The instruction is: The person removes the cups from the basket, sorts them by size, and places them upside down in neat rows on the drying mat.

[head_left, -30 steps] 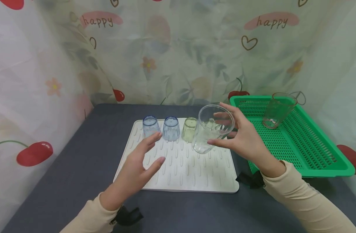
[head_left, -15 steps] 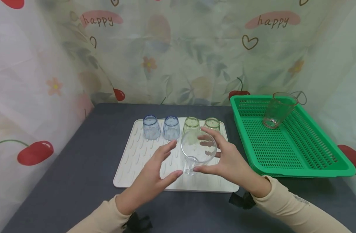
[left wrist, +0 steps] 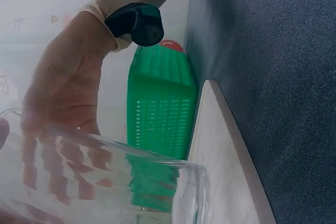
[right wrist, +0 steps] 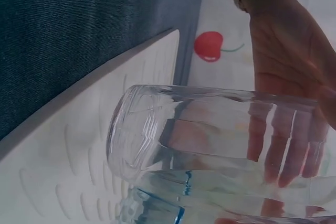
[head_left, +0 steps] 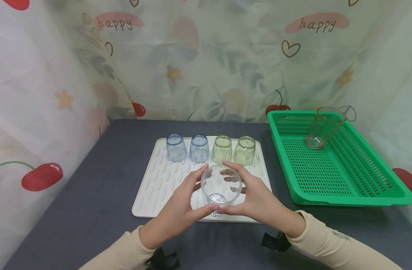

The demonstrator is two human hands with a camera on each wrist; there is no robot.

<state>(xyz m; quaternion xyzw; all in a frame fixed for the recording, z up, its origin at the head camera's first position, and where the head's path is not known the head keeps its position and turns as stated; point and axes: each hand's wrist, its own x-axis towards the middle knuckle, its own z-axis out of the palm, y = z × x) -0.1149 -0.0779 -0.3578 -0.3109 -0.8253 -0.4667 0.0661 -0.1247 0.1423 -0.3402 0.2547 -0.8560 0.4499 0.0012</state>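
Both hands hold a clear glass tumbler (head_left: pixel 216 187), mouth up, above the front part of a white ridged drying mat (head_left: pixel 152 198). My left hand (head_left: pixel 179 206) curves round its left side, and my right hand (head_left: pixel 259 197) grips the right side. The two thumbs meet at the front of the rim. In the right wrist view the tumbler's (right wrist: pixel 210 124) thick base is close over the mat. Behind it, upside down in a row on the mat, stand two blue glasses (head_left: pixel 176 148) (head_left: pixel 199 149) and two green glasses (head_left: pixel 222 150) (head_left: pixel 244 150).
To the right sits a green plastic basket (head_left: pixel 347 200) with a pink-tinted glass mug (head_left: pixel 322 129) leaning inside, its handle above the rim. A dark cloth (head_left: pixel 101 180) covers the table. Printed curtains (head_left: pixel 212 75) enclose the back and sides.
The right hand has brought the tumbler left and toward the body, away from the green glasses. The left hand has moved right and now holds the tumbler too.
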